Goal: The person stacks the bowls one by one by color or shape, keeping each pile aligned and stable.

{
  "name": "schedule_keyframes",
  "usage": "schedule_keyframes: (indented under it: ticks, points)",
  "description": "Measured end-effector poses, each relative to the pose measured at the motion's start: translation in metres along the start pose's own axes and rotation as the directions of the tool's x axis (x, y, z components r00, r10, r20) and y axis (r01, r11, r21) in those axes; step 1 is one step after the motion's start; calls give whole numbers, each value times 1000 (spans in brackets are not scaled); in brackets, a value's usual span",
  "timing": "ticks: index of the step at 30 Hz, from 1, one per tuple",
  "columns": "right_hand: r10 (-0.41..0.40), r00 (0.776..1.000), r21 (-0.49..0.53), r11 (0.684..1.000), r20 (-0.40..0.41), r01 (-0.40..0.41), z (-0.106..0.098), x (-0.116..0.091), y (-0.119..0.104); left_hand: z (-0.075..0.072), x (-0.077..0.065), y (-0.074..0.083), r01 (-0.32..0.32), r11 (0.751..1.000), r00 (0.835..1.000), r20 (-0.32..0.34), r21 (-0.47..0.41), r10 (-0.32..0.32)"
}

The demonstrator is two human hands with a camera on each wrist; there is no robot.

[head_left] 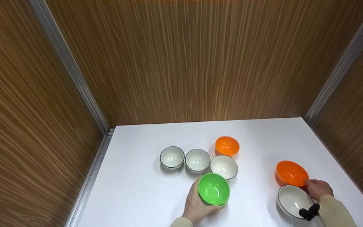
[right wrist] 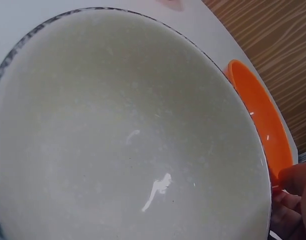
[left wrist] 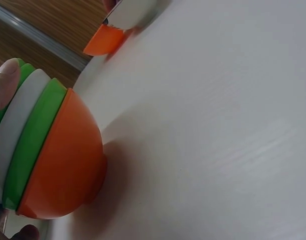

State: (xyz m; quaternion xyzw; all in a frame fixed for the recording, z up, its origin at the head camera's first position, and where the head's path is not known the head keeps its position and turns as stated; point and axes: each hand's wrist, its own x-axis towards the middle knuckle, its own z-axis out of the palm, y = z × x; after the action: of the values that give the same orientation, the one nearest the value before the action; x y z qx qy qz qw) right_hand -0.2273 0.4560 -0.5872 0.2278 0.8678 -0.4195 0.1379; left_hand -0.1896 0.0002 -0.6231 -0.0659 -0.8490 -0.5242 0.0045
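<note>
Green bowl (head_left: 214, 189) hides most of the bowls beneath (left wrist: 60, 155) in head view.

Brown wood-grain panels (head_left: 181, 63) on three sides; grey strips (head_left: 70, 63) at the corners; a white tabletop (head_left: 131, 195) below

We classify this place as a booth-like work station, more lab or workshop than home kitchen; which of the two, we cannot tell. We base this on wood grain on three sides: the left panel (head_left: 36, 126), the back panel (head_left: 200, 63) and the right panel (head_left: 354, 138). We see grey metal strips (head_left: 70, 63) along both rear corners and a plain white counter (head_left: 131, 189) enclosed between the panels.
</note>
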Motion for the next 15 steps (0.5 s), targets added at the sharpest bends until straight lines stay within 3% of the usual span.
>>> schedule_keyframes:
  ticks: [4,11,15]
  points:
    - [-25,999,4,1000,-40,25,-2,-2,-2,0,0,0,-6,1000,1000,-2,18,6]
    - [-15,998,122,992,-64,23,-5,-11,-16,-1,0,0,-26,998,999,-22,52,27]
    - [-73,993,127,988,-88,83,-5,-20,-29,-1,0,-1,-39,999,999,-26,35,40]
